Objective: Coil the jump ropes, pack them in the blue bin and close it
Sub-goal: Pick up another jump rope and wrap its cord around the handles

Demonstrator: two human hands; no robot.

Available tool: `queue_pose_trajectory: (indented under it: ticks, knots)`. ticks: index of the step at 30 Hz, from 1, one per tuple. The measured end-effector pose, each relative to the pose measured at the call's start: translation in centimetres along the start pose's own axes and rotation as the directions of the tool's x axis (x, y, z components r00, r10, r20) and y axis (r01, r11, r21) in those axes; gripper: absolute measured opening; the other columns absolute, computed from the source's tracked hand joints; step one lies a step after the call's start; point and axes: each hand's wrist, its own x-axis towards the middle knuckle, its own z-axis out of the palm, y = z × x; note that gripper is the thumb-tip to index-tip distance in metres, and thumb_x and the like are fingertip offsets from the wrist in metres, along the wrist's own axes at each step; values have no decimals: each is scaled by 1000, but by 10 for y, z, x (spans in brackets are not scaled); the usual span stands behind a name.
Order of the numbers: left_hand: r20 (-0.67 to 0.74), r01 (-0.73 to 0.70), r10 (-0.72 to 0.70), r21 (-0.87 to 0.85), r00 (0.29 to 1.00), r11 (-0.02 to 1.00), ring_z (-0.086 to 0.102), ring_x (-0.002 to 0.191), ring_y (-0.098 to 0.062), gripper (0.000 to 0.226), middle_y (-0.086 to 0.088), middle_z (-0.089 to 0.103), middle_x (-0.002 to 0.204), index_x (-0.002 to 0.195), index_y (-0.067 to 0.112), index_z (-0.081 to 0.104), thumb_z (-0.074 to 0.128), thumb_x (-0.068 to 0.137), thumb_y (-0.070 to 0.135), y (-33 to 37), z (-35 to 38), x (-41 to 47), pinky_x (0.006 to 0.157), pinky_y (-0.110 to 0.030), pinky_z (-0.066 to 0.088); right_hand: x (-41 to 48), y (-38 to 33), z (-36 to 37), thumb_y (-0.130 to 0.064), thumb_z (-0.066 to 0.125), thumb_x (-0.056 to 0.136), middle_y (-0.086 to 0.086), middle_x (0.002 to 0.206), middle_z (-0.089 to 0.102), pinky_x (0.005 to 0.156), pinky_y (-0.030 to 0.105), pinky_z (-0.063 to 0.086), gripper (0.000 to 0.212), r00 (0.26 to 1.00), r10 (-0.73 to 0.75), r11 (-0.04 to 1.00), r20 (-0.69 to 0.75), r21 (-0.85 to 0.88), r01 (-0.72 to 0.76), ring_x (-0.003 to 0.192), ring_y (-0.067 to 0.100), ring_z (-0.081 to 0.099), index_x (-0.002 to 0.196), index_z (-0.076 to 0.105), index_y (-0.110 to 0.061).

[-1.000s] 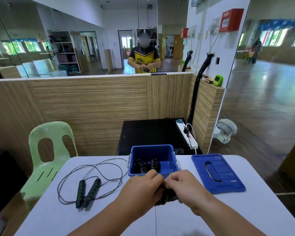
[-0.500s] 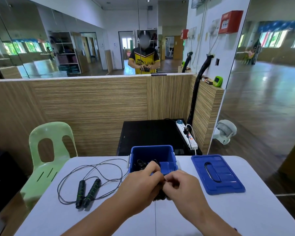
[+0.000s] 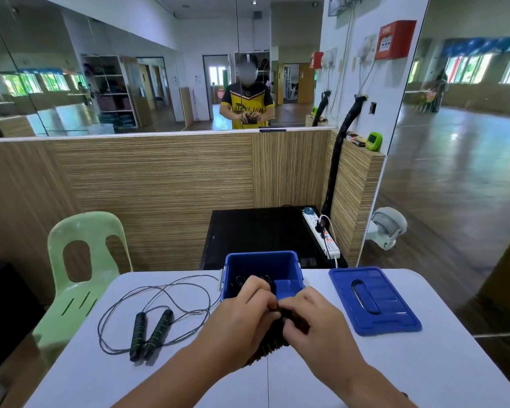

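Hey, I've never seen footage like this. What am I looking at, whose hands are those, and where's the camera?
No machine here: a person wears one wide-angle camera on the head, looking forward and down, so you see their own left hand and right hand. Both grip a bundled jump rope in front of the open blue bin, which holds dark rope. On the white table a loose jump rope lies to the left, the blue lid to the right. The mirror ahead shows their reflection.

Glossy blue plastic bin (image 3: 294, 267), matt white table (image 3: 424, 363), striped wood-grain partition (image 3: 159, 195)
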Motion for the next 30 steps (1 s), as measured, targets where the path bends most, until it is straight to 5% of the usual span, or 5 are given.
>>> queue_pose_trajectory:
  ticks: [6, 13, 18, 25, 30]
  knots:
    - [54, 212, -205, -204, 977, 956, 57, 91, -1, 28, 24, 48, 109, 100, 41, 49, 60, 84, 61, 7, -4, 6, 70, -16, 47, 2, -5, -2, -31, 60, 75, -13, 84, 53, 56, 18, 43, 7, 997, 76, 995, -9, 68, -75, 65, 11, 51, 78, 55, -35]
    - [299, 445, -348, -379, 889, 811, 66, 89, -1, 99, 26, 64, 114, 140, 50, 48, 82, 50, 77, -4, -7, 8, 88, -32, 57, 8, -4, -5, -22, 73, 86, -7, 79, 56, 60, 20, 47, 21, 989, 150, 981, 13, 119, -150, 71, 10, 55, 75, 57, -32]
    - [381, 429, -301, -316, 874, 846, 70, 85, -1, 61, 18, 74, 98, 123, 45, 66, 87, 66, 45, 1, -10, 12, 79, -31, 61, 11, -7, -6, -19, 66, 91, -5, 86, 60, 73, 41, 59, 15, 955, 263, 918, 140, 267, -292, 79, 15, 62, 79, 65, -27]
    - [300, 365, -287, -248, 910, 898, 65, 80, -5, 32, 18, 74, 85, 106, 42, 72, 61, 77, 53, 11, 2, 11, 72, -30, 54, 11, -19, -5, -14, 63, 86, -7, 84, 59, 68, 22, 49, 14, 941, 272, 955, 199, 67, -290, 75, 10, 56, 77, 65, -25]
    - [268, 361, -301, -217, 915, 907, 64, 78, -8, 32, 15, 74, 80, 99, 46, 71, 56, 71, 42, 12, 9, 14, 66, -25, 50, 12, -25, -3, -13, 62, 82, -7, 82, 55, 67, 26, 49, 16, 938, 261, 959, 229, 46, -278, 68, 6, 51, 75, 64, -27]
